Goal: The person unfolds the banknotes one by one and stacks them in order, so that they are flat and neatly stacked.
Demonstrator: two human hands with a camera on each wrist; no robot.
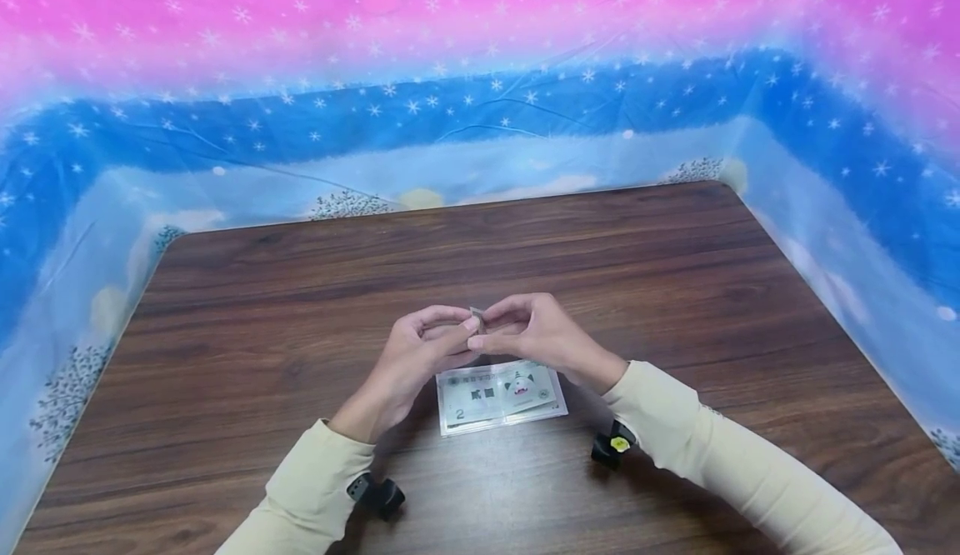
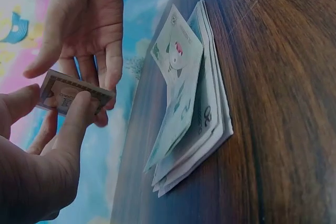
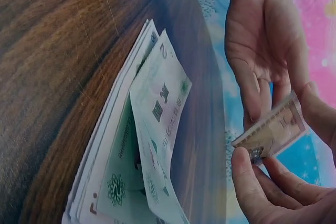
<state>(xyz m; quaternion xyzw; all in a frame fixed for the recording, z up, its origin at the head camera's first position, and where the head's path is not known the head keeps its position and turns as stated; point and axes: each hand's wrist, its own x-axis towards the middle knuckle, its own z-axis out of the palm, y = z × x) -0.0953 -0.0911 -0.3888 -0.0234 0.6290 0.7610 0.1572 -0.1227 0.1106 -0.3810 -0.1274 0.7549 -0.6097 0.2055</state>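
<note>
Both hands meet above the table, holding a small folded brownish banknote (image 1: 477, 314). My left hand (image 1: 401, 363) pinches this folded note (image 2: 59, 91) between thumb and fingers, one fingertip lying on its printed face in the left wrist view. From the other side, my right hand (image 1: 558, 337) holds it by the edges; in the right wrist view its thumb and a fingertip are at opposite ends of the note (image 3: 278, 128). Just below the hands lies a stack of banknotes (image 2: 223, 114). Its top pale green note (image 3: 160, 103), marked 2, is creased and lifts off the rest.
The stack rests on a dark wood-grain table (image 1: 300, 288). Behind and along both sides hangs a pink and blue cloth (image 1: 450, 105) with white snowflakes. Small black devices (image 1: 390, 498) are strapped at both wrists, below the pale sleeves (image 1: 315, 472).
</note>
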